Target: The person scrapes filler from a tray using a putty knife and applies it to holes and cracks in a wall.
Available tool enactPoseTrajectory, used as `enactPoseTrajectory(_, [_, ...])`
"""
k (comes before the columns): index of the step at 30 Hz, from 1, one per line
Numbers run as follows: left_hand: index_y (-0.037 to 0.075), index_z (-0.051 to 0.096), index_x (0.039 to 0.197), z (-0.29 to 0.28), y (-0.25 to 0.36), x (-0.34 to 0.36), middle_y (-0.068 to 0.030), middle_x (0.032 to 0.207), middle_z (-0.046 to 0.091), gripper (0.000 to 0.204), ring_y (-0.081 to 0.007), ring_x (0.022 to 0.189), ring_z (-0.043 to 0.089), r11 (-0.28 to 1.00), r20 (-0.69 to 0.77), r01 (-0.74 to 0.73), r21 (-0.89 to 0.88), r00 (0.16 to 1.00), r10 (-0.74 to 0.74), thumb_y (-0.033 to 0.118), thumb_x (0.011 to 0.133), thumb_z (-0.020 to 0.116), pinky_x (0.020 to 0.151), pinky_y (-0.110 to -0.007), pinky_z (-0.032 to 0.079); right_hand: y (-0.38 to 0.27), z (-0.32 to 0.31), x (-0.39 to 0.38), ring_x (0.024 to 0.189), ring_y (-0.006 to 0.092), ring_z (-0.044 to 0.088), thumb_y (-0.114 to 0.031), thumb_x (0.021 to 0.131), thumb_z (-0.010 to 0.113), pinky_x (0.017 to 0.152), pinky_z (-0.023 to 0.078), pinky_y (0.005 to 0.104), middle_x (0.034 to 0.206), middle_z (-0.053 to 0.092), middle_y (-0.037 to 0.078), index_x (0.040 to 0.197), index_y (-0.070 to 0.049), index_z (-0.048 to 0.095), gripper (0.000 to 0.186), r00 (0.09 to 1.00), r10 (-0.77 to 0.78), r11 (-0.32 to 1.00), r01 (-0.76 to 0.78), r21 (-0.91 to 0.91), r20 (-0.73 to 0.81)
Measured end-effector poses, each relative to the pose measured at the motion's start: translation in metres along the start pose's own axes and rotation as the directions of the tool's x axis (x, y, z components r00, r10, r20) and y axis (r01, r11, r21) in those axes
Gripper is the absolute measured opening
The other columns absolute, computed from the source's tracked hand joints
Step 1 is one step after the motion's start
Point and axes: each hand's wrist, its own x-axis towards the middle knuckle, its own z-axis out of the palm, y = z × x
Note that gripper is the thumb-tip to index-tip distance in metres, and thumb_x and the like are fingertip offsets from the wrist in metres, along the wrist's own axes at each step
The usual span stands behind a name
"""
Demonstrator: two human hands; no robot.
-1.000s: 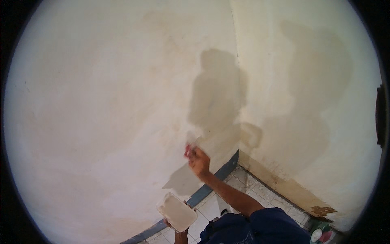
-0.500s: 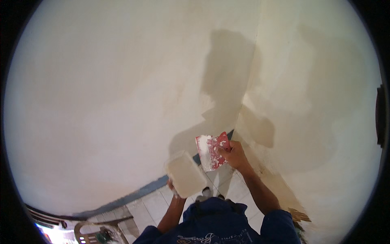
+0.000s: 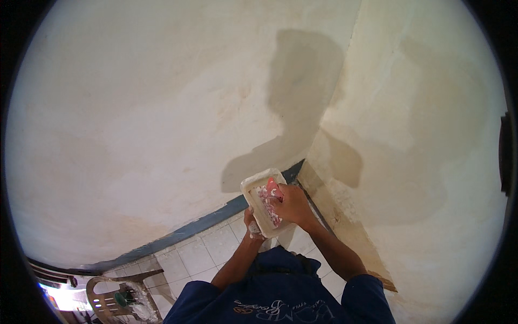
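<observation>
A pale rectangular plastic tray [image 3: 276, 232] is held by my left hand [image 3: 253, 224], whose fingers grip its left side and have white smears on them. My right hand [image 3: 288, 202] is closed on a red putty knife [image 3: 273, 188] spattered with white, and holds its blade down inside the tray, over the filler there. Both hands are low in front of my body, just below the foot of the plastered wall.
Two cream walls [image 3: 135, 135] meet in a corner ahead, with shadows on them. A grey-blue skirting strip [image 3: 178, 233] runs along the tiled floor [image 3: 197, 254]. The right wall has a brownish damaged lower band [image 3: 361, 245]. A plastic chair [image 3: 97, 294] stands at lower left.
My right hand has lowered the putty knife from the wall into the tray. My left hand has raised the tray toward it, and the view has shifted, showing the chair.
</observation>
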Motion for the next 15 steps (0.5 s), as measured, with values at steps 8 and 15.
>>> enactPoseTrajectory(8, [0.006,0.042,0.140,-0.002,-0.002,-0.008,-0.0171,0.130,0.056,0.076,-0.0335,0.113,0.060,0.999,0.010,0.023,-0.039,1.000,-0.022,0.045,0.079,0.066,0.095,-0.051,0.053,0.020,-0.012,-0.002,0.064,0.0070,0.055,-0.012,0.079,0.075,0.059,0.047,0.0291,0.068,0.064,0.003,0.088,0.001,0.068,0.017,0.947,0.267,0.878,-0.316,0.360,0.180])
enactPoseTrajectory(15, [0.009,0.033,0.146,0.028,-0.043,0.020,-0.0178,0.137,0.050,0.082,-0.0343,0.122,0.055,0.999,-0.007,-0.033,0.016,0.999,0.033,0.047,0.080,0.064,0.098,-0.054,0.049,0.050,-0.092,0.005,0.067,0.0107,0.060,-0.021,0.081,0.073,0.061,0.048,0.0293,0.075,0.068,0.004,0.093,0.001,0.071,0.026,0.931,0.309,0.664,-0.357,0.656,0.194])
